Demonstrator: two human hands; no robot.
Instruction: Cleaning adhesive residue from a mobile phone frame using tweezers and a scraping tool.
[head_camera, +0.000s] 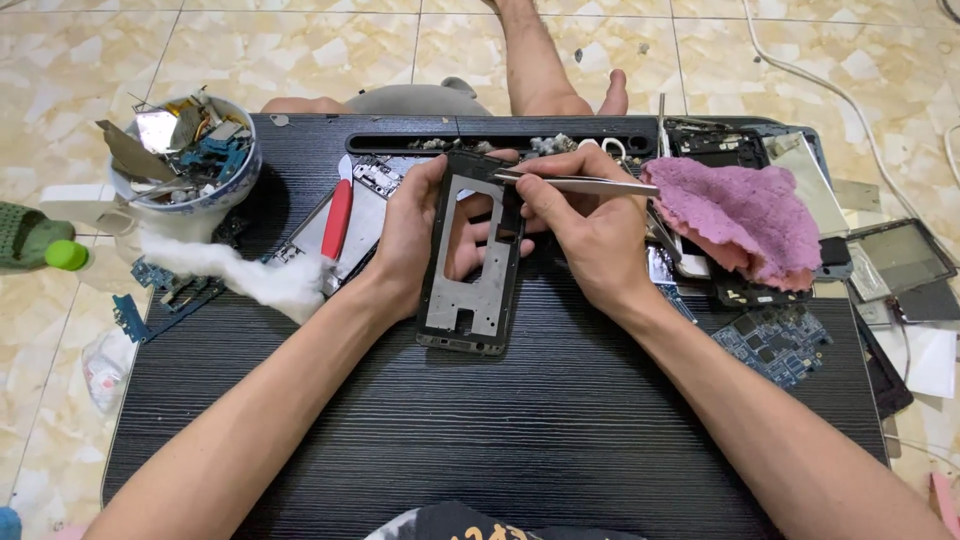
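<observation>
My left hand (412, 238) holds a bare phone frame (474, 290), black-edged with a grey metal plate and cut-outs, tilted up off the dark table (500, 430). Its fingers show through the frame's opening. My right hand (585, 230) pinches silver tweezers (585, 184) whose tips touch the upper right edge of the frame. Both forearms reach in from the bottom of the view.
A pink cloth (745, 215) lies right of my hands over phone parts. A blue circuit board (775, 342) sits at the right edge. A bowl (185, 160) of scrap parts stands at the back left, with white cotton (255, 275) and a red-handled tool (337, 218) nearby.
</observation>
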